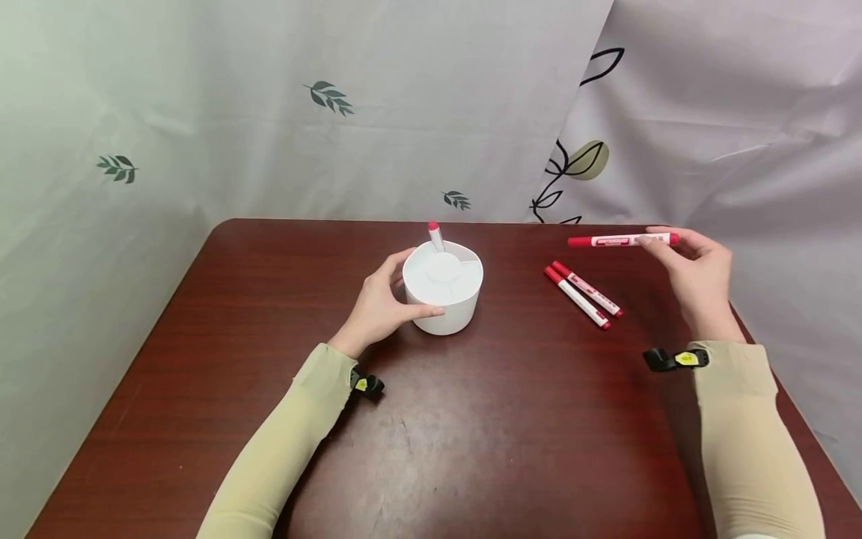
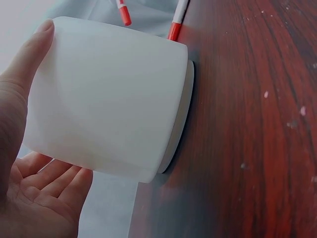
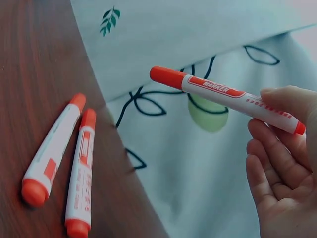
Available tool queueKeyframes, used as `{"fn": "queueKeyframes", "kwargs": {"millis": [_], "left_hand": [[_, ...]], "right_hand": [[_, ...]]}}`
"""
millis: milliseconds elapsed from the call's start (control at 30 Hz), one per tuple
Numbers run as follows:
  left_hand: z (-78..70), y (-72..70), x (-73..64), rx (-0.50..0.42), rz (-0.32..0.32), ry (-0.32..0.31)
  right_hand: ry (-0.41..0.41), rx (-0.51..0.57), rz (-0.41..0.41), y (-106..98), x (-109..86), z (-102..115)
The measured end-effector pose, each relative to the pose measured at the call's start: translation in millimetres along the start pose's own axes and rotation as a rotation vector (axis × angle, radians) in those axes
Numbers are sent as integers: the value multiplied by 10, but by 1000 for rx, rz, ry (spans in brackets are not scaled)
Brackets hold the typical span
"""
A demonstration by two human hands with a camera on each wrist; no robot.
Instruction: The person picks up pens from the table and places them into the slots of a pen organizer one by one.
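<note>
A white round divided pen holder (image 1: 444, 318) stands on the table, one red-capped marker (image 1: 436, 238) upright in a rear compartment. My left hand (image 1: 380, 303) grips the holder from its left side, the thumb (image 2: 37, 47) along the near wall and the fingers around the far side. Above the table's right part, my right hand (image 1: 703, 273) pinches a red-and-white whiteboard marker (image 1: 616, 240) near its end, its red cap pointing left. Two more markers (image 1: 586, 288) lie side by side on the table between the holder and my right hand.
The dark red wooden table (image 1: 431, 434) reaches back to a pale curtain (image 1: 404, 135) with leaf prints, which also hangs along both sides. Black straps with yellow tags (image 1: 688, 359) sit on both wrists.
</note>
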State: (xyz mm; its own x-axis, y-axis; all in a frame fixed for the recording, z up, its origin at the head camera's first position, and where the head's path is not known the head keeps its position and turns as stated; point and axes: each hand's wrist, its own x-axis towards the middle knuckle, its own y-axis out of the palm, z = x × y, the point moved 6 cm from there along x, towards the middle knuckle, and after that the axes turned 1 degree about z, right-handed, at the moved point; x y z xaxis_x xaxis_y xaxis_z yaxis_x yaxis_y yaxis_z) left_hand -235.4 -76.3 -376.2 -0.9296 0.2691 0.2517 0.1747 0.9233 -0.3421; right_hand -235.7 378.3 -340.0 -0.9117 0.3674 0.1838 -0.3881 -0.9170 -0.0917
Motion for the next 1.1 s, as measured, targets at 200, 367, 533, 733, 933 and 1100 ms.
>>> {"fn": "queueKeyframes", "kwargs": {"millis": [200,367,533,733,933,1100], "left_hand": [[185,12,47,4,-9,0],[30,-2,5,-6,-7,6],[-215,-25,-59,-8,1,12],[-237,-37,-83,-3,5,-2],[-246,-33,-71,-12,11,4],[-249,-16,-56,-14,11,6]], "right_hand": [[-62,-26,28,117,-63,157],[-125,61,74,244,-115,259],[-186,134,130,414,-178,380],[-230,104,171,619,-296,530],[-279,96,204,797,-403,650],[-293,81,245,946,-484,731]]}}
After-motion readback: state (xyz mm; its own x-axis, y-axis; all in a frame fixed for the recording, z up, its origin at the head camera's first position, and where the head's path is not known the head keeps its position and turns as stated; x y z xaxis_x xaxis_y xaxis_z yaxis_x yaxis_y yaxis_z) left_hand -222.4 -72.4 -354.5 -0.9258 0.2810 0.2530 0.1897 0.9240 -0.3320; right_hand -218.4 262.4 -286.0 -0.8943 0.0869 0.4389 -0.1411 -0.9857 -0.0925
